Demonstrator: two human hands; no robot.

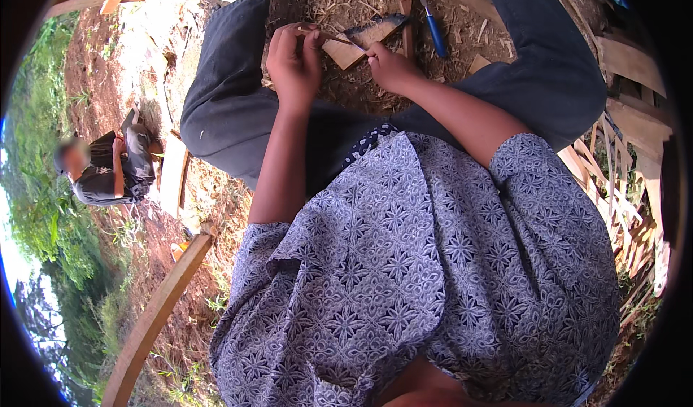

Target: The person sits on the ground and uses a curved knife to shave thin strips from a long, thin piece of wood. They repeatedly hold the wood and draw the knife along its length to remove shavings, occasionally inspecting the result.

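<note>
My left hand [294, 68] is closed, pinching a thin wooden stick [326, 37] between thumb and fingers. The stick slants down to the right, toward my right hand [392, 69]. My right hand is closed too, its fingertips at the stick's far end. Something small with a bluish glint shows there, too small to make out. Just beyond the hands, a flat piece of wood [345, 55] lies on the ground, with a dark, jagged strip [377, 29] along its upper side. My legs in dark trousers spread on either side.
A hammer [406, 28] with a wooden handle and a blue-handled tool [436, 35] lie beyond my right hand. Shavings cover the ground. Split wood [628, 212] is heaped at right. A curved beam [159, 313] stands at left, and another person [108, 165] sits farther off.
</note>
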